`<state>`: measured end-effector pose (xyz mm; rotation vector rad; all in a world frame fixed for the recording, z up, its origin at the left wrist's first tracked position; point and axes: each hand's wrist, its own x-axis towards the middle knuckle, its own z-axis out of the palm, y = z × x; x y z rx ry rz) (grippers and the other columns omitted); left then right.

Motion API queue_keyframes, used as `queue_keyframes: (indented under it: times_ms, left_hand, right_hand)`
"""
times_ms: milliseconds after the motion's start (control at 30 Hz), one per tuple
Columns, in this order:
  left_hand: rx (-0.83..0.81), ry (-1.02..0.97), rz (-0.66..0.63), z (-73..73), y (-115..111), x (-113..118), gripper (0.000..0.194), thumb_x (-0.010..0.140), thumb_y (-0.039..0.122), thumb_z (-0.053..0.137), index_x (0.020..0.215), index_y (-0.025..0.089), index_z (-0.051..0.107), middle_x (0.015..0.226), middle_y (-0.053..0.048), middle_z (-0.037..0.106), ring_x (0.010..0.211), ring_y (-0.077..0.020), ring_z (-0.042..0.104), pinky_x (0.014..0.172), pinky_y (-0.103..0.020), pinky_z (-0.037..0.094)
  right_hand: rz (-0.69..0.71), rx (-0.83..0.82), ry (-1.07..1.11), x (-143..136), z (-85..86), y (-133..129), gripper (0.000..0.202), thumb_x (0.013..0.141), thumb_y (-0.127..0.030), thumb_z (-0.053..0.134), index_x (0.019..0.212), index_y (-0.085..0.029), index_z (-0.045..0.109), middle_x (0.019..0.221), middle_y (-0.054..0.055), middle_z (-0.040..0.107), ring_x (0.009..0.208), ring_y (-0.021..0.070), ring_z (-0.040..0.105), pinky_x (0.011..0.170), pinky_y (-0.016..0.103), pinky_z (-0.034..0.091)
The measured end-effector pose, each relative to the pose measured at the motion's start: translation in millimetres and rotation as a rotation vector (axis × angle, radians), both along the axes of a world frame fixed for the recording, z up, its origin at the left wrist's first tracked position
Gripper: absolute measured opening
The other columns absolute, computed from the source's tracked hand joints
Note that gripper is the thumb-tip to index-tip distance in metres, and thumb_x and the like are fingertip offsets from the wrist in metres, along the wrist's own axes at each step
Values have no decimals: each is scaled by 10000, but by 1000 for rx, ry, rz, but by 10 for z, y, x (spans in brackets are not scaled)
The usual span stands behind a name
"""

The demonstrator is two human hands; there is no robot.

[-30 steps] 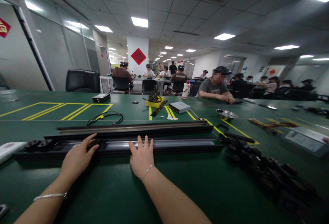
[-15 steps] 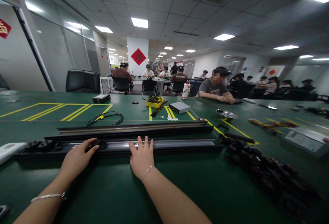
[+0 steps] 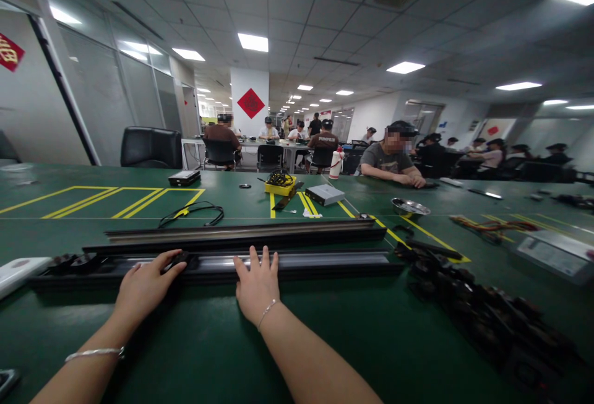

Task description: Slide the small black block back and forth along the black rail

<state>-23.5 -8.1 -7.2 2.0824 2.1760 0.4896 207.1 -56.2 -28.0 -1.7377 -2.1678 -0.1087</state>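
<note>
A long black track rail with a pale shiny strip lies across the green table. My left hand pinches a small black piece that sits in the track, left of the middle. My right hand rests on the near track with its fingers spread. At the track's left end stand several small black parts. A second dark rail lies parallel, just behind the first.
A heap of black parts lies at the right, near a metal box. Farther back are a steel bowl, a yellow box with cable and a grey box. A person sits across the table.
My left hand has moved slightly to the right along the track, and the small black piece with it. My right hand has stayed in place.
</note>
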Motion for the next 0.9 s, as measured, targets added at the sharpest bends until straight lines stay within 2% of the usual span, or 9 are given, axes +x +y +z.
queue_keyframes:
  times_ms: [267, 733, 900]
  left_hand:
    - [-26, -2, -6, -33, 33, -7, 569, 803, 534, 299, 1261, 234, 454, 1125, -76, 647, 1127, -256, 529, 1031, -428, 251]
    - [-21, 10, -23, -49, 42, -12, 567, 810, 559, 296, 1260, 254, 458, 1137, -72, 642, 1140, -259, 517, 1033, -443, 233]
    - [20, 58, -41, -67, 8, -11, 564, 820, 565, 283, 1276, 271, 435, 1101, -61, 656, 1103, -276, 538, 1021, -491, 227]
  right_hand:
    - [-10, 0, 4, 1, -9, -6, 462, 868, -338, 417, 1327, -358, 365, 1461, 62, 244, 1330, 335, 143, 1014, 578, 69]
    - [-17, -28, -30, 2, 20, -20, 468, 869, -340, 413, 1333, -357, 351, 1467, 70, 228, 1334, 329, 132, 1018, 570, 52]
    - [-20, -42, -35, 2, 46, -29, 470, 869, -349, 412, 1335, -360, 350, 1468, 68, 226, 1334, 331, 133, 1019, 570, 58]
